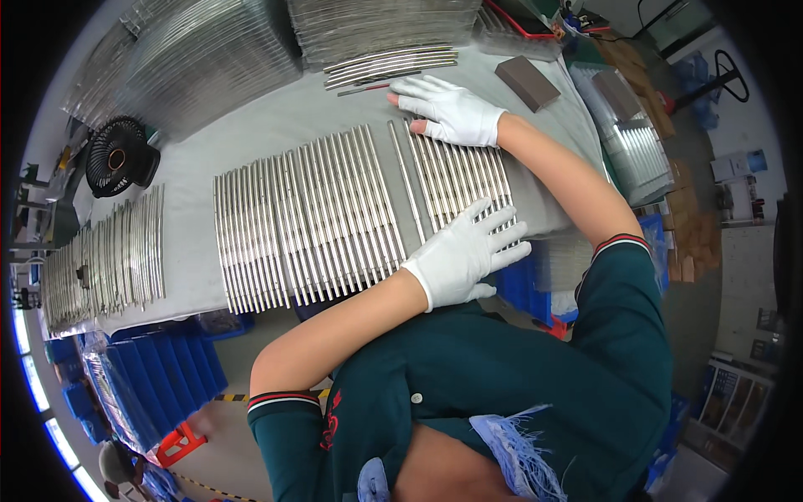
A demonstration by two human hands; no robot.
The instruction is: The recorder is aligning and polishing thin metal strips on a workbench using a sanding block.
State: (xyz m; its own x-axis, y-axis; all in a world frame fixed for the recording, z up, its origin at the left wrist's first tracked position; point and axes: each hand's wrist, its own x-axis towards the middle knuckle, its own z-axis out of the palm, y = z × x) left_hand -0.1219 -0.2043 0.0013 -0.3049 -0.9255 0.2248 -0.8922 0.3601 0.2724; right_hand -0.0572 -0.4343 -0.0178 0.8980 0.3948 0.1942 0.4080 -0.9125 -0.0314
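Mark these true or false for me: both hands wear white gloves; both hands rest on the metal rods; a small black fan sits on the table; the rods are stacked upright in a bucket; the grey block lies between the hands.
1. Both hands wear white gloves. True: the left hand and the right hand are both gloved in white.
2. Both hands rest on the metal rods. True: each lies flat on one end of the right-hand group.
3. A small black fan sits on the table. True, at the left.
4. The rods are stacked upright in a bucket. False: they lie flat, side by side in rows.
5. The grey block lies between the hands. False: it lies beyond the right hand.
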